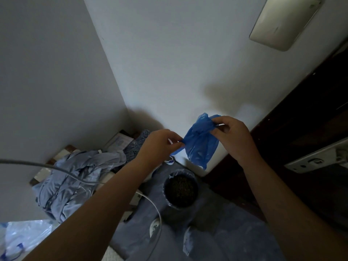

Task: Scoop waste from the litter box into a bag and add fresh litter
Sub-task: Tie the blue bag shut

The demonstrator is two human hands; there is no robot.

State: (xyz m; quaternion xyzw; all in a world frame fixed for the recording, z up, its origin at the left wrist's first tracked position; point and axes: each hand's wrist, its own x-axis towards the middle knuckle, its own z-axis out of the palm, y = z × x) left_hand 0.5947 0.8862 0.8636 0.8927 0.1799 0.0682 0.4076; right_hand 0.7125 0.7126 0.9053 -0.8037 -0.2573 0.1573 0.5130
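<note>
Two white walls (169, 53) meet in a corner ahead of me. Below it, on my left, lies a heap of pale blue clothes (75, 178), with a white cable (28, 162) looping across it. A clear plastic bag (24, 234) sits at bottom left. A dark wooden door (301, 117) stands on my right, and a cream box (284, 21) is mounted high on the wall.
</note>
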